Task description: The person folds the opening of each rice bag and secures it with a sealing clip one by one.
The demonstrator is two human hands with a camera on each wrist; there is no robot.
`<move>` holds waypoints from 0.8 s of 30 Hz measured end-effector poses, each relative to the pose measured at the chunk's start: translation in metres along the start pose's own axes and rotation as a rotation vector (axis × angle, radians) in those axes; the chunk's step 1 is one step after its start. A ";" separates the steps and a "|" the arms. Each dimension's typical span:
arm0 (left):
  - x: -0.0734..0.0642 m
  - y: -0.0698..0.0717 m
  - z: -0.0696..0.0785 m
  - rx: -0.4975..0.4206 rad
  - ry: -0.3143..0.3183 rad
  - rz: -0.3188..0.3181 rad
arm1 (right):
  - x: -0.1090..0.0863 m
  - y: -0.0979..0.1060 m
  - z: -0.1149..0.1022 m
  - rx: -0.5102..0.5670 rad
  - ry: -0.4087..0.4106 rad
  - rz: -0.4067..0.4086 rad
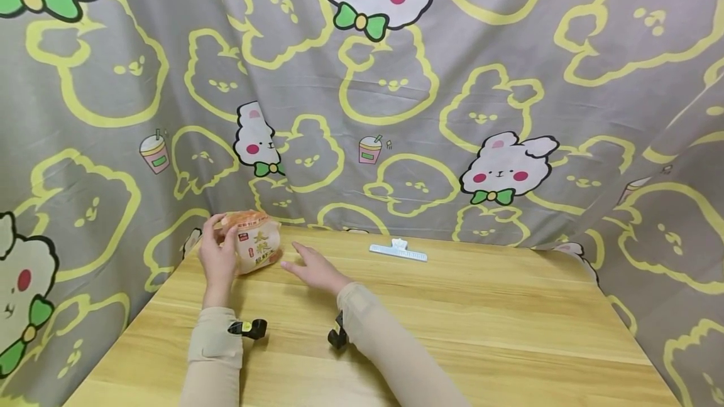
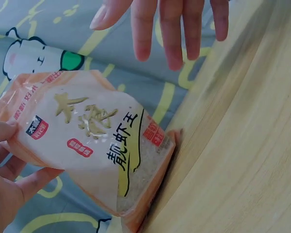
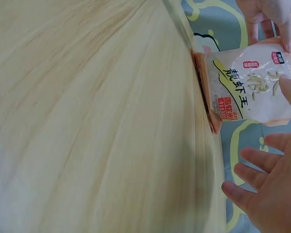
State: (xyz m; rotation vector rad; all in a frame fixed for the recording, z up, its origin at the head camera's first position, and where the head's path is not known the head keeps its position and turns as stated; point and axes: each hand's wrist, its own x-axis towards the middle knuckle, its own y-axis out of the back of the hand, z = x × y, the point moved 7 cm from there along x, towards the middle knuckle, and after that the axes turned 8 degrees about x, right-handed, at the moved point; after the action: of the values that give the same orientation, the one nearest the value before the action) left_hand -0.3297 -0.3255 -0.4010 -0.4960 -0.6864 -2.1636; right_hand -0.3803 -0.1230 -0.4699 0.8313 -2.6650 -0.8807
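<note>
A white and orange plastic bag of rice [image 1: 259, 247] with gold lettering stands at the table's back left. Pale grains show through a clear patch low on the bag [image 2: 150, 167] in the left wrist view. My left hand [image 1: 217, 262] grips the bag's upper left side, thumb in front and some fingers hidden behind. My right hand [image 1: 318, 271] is held just right of the bag with its fingers extended and spread. In the right wrist view a gap shows between most of the right hand's fingers [image 3: 252, 167] and the bag.
A light blue sealing clip [image 1: 398, 250] lies near the back edge of the wooden table [image 1: 481, 313], right of my right hand. A grey curtain [image 1: 407, 99] with cartoon prints hangs behind the table and along both sides. Each sleeve carries a black wrist camera [image 1: 249, 329].
</note>
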 end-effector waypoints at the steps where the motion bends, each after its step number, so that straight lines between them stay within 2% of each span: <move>1: 0.000 0.001 0.001 0.001 0.000 0.005 | 0.001 -0.001 0.000 0.024 0.000 0.002; 11: -0.002 0.001 0.004 -0.005 -0.017 -0.032 | 0.004 -0.009 -0.004 0.316 -0.040 -0.023; 24: -0.003 0.001 0.007 -0.013 -0.026 -0.049 | 0.008 -0.010 -0.012 0.508 -0.022 -0.044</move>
State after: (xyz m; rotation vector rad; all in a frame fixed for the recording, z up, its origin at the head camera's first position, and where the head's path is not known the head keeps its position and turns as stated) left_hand -0.3266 -0.3203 -0.3969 -0.5196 -0.7064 -2.2122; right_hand -0.3782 -0.1403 -0.4663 0.9840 -2.9422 -0.2100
